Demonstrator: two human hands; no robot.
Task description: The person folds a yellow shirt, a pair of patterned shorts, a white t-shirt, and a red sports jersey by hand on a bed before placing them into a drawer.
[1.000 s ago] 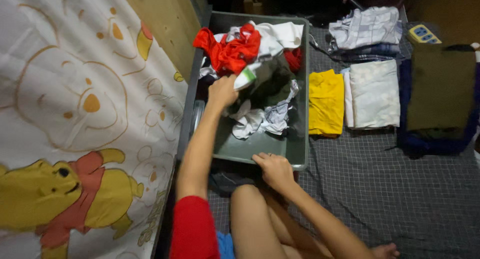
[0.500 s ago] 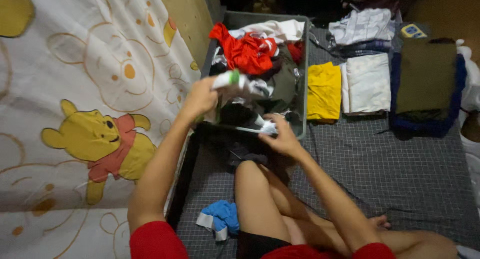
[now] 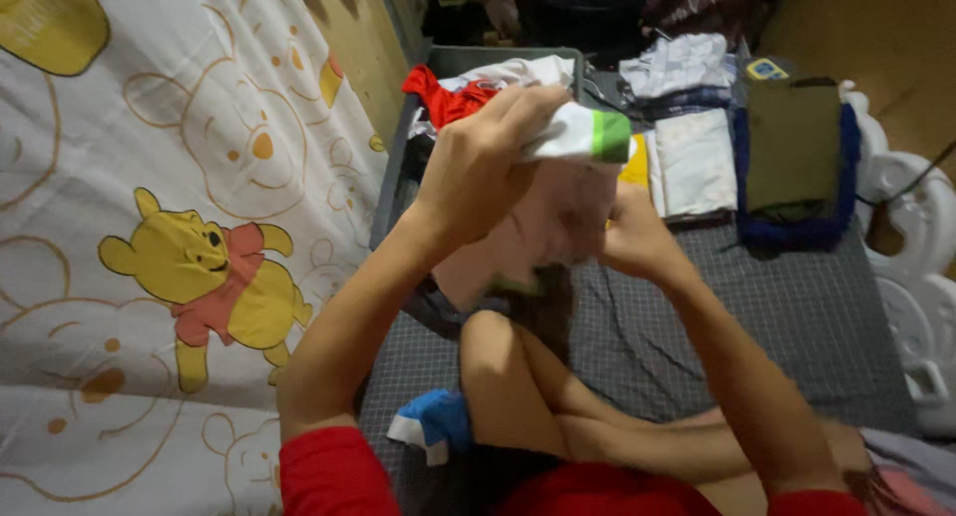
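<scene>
My left hand [image 3: 480, 167] and my right hand [image 3: 635, 239] both grip a pale garment with a white and green band [image 3: 583, 135], lifted up close in front of the camera. It hangs between the hands and hides much of the grey plastic bin [image 3: 394, 187] behind it. A red garment [image 3: 445, 96] and white clothes show at the bin's far end. My bare knees are folded below the hands.
A cartoon-bear bedsheet [image 3: 179, 227] fills the left. Folded piles lie on the checked grey mat [image 3: 787, 327]: white [image 3: 694, 160], olive on blue [image 3: 793, 142], plaid [image 3: 677, 66]. A blue and white cloth [image 3: 430, 424] lies by my leg. A white plastic frame [image 3: 916, 277] stands right.
The left hand pulled the white and green garment out of the bin and raised it; the right hand left the bin rim and took hold of it too.
</scene>
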